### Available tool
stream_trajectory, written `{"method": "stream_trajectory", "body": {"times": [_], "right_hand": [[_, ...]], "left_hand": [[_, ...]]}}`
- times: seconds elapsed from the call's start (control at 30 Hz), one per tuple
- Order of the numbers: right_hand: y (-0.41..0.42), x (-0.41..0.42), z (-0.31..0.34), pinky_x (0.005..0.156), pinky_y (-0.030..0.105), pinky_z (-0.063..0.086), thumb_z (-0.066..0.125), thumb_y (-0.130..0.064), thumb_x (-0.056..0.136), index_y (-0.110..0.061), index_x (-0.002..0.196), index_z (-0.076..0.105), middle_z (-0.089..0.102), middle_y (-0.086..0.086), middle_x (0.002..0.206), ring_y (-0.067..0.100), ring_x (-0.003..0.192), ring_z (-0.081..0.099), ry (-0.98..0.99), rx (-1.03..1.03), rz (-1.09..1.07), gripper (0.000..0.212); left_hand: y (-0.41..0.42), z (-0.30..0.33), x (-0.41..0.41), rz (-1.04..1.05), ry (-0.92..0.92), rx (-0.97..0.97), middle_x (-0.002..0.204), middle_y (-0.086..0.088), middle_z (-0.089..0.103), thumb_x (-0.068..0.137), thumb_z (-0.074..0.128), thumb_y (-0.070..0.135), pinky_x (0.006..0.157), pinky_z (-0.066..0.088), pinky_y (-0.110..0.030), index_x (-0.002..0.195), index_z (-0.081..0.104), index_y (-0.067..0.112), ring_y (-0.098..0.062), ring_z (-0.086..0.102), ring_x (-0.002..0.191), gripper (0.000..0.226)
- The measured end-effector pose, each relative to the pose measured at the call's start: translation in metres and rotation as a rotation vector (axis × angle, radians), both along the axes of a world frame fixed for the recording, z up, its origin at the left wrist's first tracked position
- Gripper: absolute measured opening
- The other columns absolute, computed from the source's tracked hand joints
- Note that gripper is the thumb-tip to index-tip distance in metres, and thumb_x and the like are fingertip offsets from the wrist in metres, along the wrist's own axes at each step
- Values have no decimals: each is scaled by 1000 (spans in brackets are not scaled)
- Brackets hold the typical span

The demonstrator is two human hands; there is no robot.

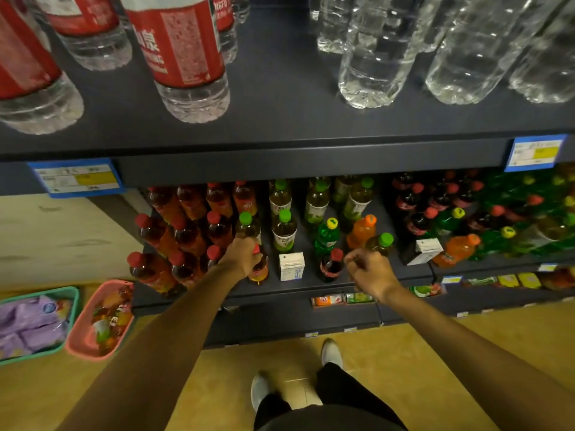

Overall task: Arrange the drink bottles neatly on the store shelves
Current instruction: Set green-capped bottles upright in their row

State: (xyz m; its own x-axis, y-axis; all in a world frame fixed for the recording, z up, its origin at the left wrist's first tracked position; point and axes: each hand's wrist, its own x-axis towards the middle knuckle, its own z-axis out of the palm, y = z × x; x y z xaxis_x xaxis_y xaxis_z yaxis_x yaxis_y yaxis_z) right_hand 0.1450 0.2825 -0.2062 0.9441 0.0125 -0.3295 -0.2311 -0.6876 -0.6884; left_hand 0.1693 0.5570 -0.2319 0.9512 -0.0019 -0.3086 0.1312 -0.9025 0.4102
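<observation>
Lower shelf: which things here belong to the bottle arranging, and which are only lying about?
Part of the job:
- left hand gripping the red-capped tea bottle
- right hand, fingers curled
- cola bottle
- green-capped bottle

Lying about:
- white carton
- pink basket
- teal basket

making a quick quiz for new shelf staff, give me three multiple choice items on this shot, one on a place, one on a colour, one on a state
1. Where does the small white carton stand?
A. in the pink basket
B. front of the lower shelf, between the hands
C. top shelf

2. What colour is the cap of the bottle behind the right hand?
A. green
B. blue
C. white

3. What is the left hand doing?
A. hanging free
B. lying flat on the floor
C. gripping a red-capped bottle

B, it stands at the shelf front; A, cap is green; C, fingers wrap the bottle.
</observation>
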Motion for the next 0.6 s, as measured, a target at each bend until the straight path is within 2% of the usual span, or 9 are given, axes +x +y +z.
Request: {"method": "stream_trajectory", "body": {"times": [0.2, 0.27, 0.37, 0.43, 0.6], "right_hand": [[0, 7, -10, 41, 18, 46, 54, -8, 94, -12, 91, 61, 60, 3, 66, 13, 50, 56, 17, -9, 36, 9], [-3, 11, -16, 51, 27, 54, 55, -9, 92, -14, 89, 63, 64, 5, 69, 18, 55, 60, 8, -64, 24, 9], [-13, 16, -26, 73, 39, 56, 59, -15, 88, -16, 91, 67, 71, 11, 84, 30, 78, 67, -24, -195, 5, 8], [-19, 19, -29, 75, 39, 54, 59, -18, 87, -17, 91, 67, 70, 14, 89, 34, 86, 65, -38, -241, 8, 8], [-17, 31, -33, 75, 39, 52, 58, -18, 89, -14, 94, 66, 70, 16, 95, 37, 92, 63, -59, -293, 81, 11]], "left_hand": [[1, 0, 7, 18, 19, 43, 122, -16, 50, 94, 55, 18, 90, 47, -33, 123, 56, 6, -28, 55, 108, 31], [0, 0, 6, 15, 15, 46, 128, -17, 46, 94, 55, 18, 93, 47, -34, 128, 52, 7, -30, 54, 111, 36], [1, 2, 5, 59, -26, 5, 137, -14, 36, 92, 58, 23, 95, 48, -35, 134, 48, 13, -31, 54, 111, 44], [2, 4, 4, 107, -101, -16, 137, -11, 33, 92, 58, 28, 88, 49, -33, 132, 48, 16, -30, 57, 106, 43], [-6, 17, 1, 107, -233, -63, 123, -7, 45, 93, 54, 25, 73, 46, -29, 115, 57, 15, -26, 59, 96, 25]]}}
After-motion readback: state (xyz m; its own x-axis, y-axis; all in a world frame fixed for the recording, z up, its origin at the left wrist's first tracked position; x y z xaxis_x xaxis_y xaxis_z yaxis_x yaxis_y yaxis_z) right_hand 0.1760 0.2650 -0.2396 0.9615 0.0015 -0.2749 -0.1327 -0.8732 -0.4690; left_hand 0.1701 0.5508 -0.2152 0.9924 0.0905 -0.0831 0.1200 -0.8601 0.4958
